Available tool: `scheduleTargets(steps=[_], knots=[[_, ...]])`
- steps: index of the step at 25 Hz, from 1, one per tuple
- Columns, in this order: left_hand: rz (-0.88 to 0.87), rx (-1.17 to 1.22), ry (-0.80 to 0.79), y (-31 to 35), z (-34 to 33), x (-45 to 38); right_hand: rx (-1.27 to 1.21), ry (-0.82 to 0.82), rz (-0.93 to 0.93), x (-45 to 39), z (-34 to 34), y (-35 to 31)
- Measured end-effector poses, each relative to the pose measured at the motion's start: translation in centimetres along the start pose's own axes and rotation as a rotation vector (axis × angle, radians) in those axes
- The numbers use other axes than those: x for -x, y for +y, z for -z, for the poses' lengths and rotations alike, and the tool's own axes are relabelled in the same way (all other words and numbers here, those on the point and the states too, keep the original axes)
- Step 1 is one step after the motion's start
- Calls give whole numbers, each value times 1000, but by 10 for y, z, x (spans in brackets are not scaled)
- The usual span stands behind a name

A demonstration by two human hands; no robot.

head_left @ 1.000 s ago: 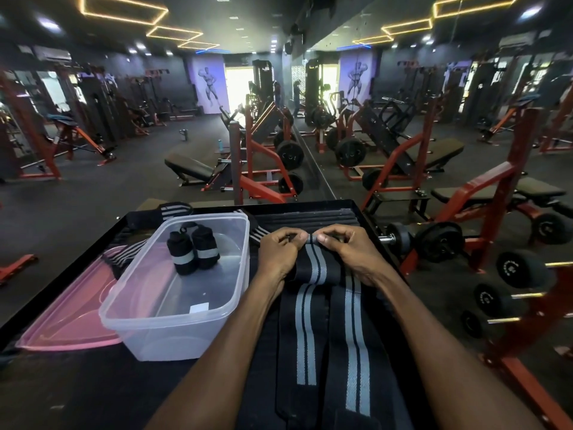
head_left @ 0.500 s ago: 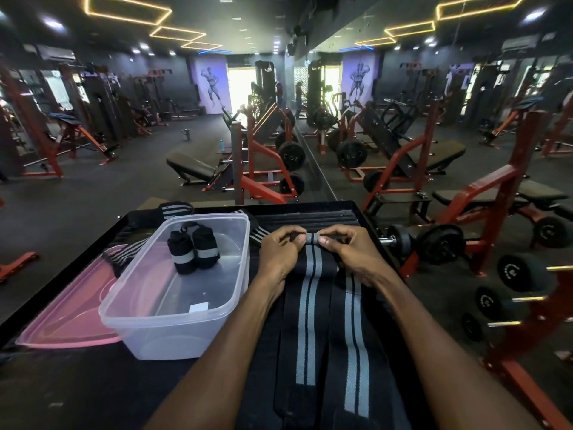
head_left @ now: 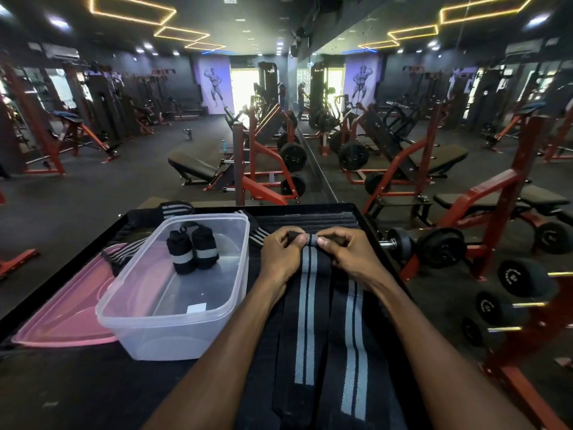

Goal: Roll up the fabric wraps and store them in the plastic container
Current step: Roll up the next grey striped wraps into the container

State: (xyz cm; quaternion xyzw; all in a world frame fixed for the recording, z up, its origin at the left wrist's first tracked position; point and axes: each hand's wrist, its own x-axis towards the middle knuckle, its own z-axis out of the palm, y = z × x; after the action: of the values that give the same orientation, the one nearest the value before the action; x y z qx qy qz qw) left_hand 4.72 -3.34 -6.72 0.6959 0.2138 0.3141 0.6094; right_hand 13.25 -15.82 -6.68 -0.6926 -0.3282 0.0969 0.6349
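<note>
A long black fabric wrap with grey stripes (head_left: pixel 305 321) lies flat on the black table (head_left: pixel 77 392), running toward me. Its far end is curled into a small roll, which my left hand (head_left: pixel 283 256) and my right hand (head_left: pixel 348 254) pinch from either side with fingers and thumbs. A second striped wrap (head_left: pixel 352 342) lies flat just right of it. The clear plastic container (head_left: pixel 173 330) stands to the left and holds two rolled wraps (head_left: pixel 192 251) standing upright at its far end.
A pink lid (head_left: pixel 65 318) lies left of the container. More loose striped wraps (head_left: pixel 124 252) sit behind the container. Dumbbells (head_left: pixel 440 246) on a red rack stand close to the table's right edge. Gym benches and machines fill the floor beyond.
Both hands have stayed at the far end of the wrap, and the rolled end between the fingers looks slightly thicker. Nothing else has moved.
</note>
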Motion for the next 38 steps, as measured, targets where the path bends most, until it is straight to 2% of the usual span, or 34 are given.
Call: scheduleTargets(steps=[4, 11, 16, 20, 23, 25, 27, 30, 34, 36, 38], knots=[[61, -51, -94, 2, 0, 1, -59, 69, 77, -1, 0, 0], [-26, -81, 36, 2, 3, -3, -149, -6, -90, -1, -5, 0], [-21, -53, -39, 7, 3, 0, -190, 93, -89, 0, -7, -1], [-22, -170, -4, 4, 6, -3, -249, 64, -97, -1, -11, 2], [-85, -194, 63, 6, 9, -4, -183, -7, -85, 1, -14, 1], [-96, -215, 38, 7, 8, -2, -86, 8, -77, 2, -14, -1], [-17, -187, -28, 7, 6, 0, -55, 67, -54, 1, -13, 0], [66, -245, -48, 8, 4, 1, -97, 119, -17, 1, -12, 2], [10, -287, 35, 12, 7, 2, -122, 72, -62, 3, -16, 0], [-11, -313, 29, 12, 9, 2, -128, 37, -76, 4, -17, 0], [-16, -301, 10, 12, 8, 3, -152, 67, -59, 4, -16, 1]])
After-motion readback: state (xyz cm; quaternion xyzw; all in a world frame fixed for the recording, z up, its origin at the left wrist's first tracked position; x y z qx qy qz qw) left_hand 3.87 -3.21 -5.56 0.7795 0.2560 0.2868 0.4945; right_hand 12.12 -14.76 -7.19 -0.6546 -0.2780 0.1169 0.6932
